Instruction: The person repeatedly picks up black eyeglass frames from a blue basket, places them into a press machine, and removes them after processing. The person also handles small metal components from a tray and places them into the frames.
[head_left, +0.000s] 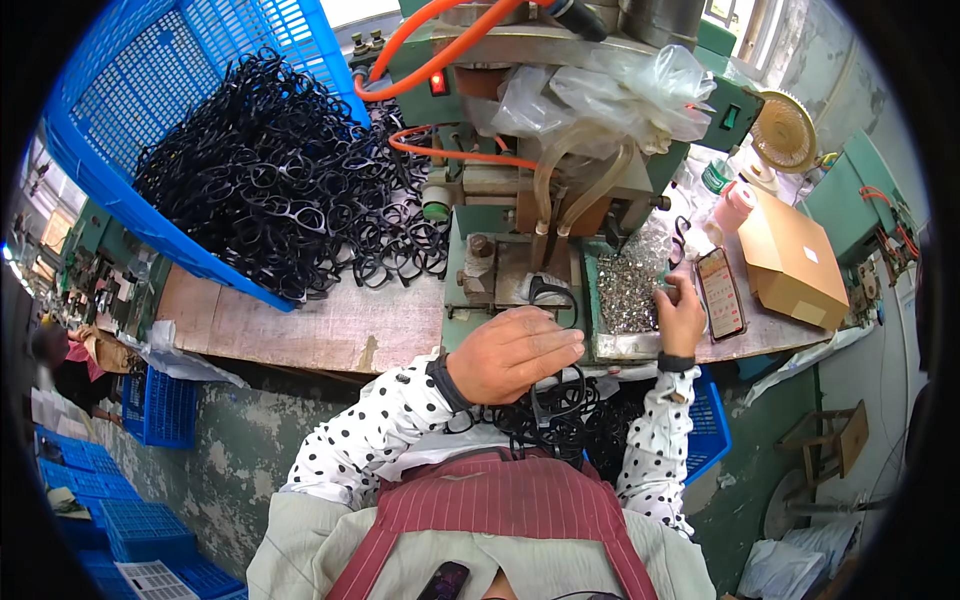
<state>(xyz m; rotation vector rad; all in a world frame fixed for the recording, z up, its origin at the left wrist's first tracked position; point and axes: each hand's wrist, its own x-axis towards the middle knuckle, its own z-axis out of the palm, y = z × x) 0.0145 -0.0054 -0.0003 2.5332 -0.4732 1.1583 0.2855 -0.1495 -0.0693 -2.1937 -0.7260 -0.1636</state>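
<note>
Left hand (515, 355), eyeglass frame (549, 288), black, thin-rimmed

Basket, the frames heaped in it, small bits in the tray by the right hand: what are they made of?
Basket: likely moulded plastic, smooth blue; regular perforated walls suggest it.
Glasses frames: probably black plastic with some sheen, judging by pale highlights; coated metal isn't ruled out.
Small bits: perhaps metal, shiny; silvery glints hint at it, but too small to be sure.
</note>
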